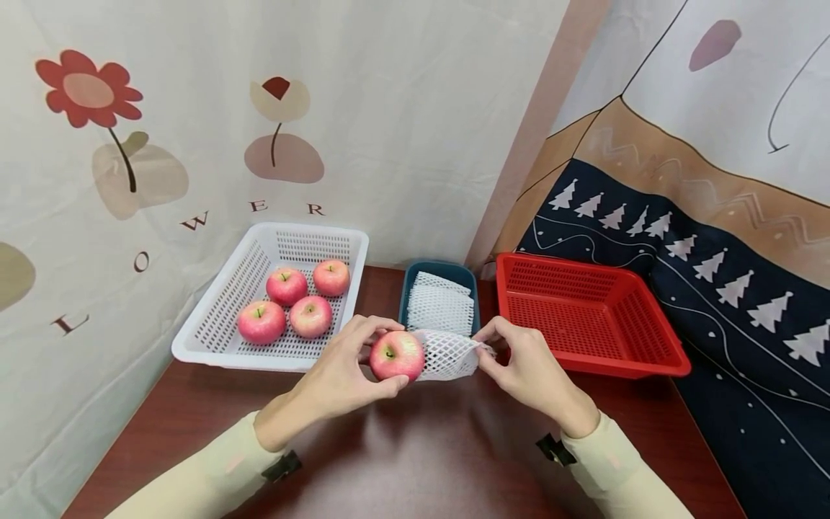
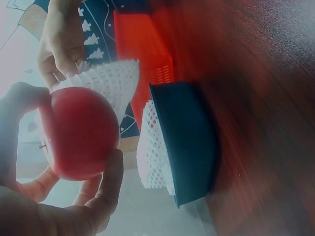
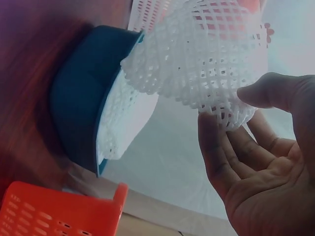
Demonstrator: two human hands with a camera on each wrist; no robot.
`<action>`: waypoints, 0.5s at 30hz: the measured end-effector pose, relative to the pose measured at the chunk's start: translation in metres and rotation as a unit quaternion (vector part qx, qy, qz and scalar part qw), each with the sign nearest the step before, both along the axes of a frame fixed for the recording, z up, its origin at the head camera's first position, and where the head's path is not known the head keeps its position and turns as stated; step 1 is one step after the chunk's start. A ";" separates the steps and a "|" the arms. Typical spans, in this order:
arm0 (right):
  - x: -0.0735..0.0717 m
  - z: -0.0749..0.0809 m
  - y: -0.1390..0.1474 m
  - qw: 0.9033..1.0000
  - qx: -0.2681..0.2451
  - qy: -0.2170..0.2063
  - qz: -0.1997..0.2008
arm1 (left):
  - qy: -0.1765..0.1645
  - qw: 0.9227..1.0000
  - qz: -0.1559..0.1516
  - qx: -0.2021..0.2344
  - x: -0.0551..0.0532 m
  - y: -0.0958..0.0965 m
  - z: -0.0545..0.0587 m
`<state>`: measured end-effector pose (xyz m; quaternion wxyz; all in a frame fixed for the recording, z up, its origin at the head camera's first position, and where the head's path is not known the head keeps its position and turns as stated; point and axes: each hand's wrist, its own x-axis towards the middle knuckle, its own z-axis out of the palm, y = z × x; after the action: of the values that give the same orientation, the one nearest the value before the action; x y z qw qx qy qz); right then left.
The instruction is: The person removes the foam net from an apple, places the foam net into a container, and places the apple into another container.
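A red apple (image 1: 397,356) is gripped between the thumb and fingers of my left hand (image 1: 344,371), held above the table. Its stem side faces the head camera. My right hand (image 1: 528,364) pinches the far end of a white foam net sleeve (image 1: 447,355) between thumb and fingers. The sleeve's other end meets the apple's right side; in the left wrist view the foam net (image 2: 110,83) lies behind the apple (image 2: 81,132). How far the apple sits inside it cannot be told. Just behind, a dark teal bin (image 1: 478,299) holds more foam nets (image 1: 441,303).
At the left, a white basket (image 1: 214,353) holds several apples (image 1: 261,322). A red basket (image 1: 648,364) stands at the right with its mesh bottom showing. All stand on the reddish-brown table (image 1: 415,461), with printed curtains behind.
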<state>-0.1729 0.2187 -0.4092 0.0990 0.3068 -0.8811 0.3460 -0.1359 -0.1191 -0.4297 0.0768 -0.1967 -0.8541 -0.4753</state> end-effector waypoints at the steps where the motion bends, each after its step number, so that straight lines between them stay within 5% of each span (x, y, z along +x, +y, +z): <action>1: -0.001 0.001 0.000 1.000 -0.001 0.002 -0.002 | 0.001 1.000 -0.001 0.003 0.000 -0.001 0.000; 15: -0.014 0.016 0.002 0.998 -0.008 0.031 -0.063 | 0.018 1.000 0.018 -0.011 0.003 -0.009 0.001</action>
<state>-0.1867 0.2211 -0.3930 0.1501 0.2605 -0.8922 0.3370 -0.1333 -0.1285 -0.4288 0.0984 -0.1905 -0.8610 -0.4611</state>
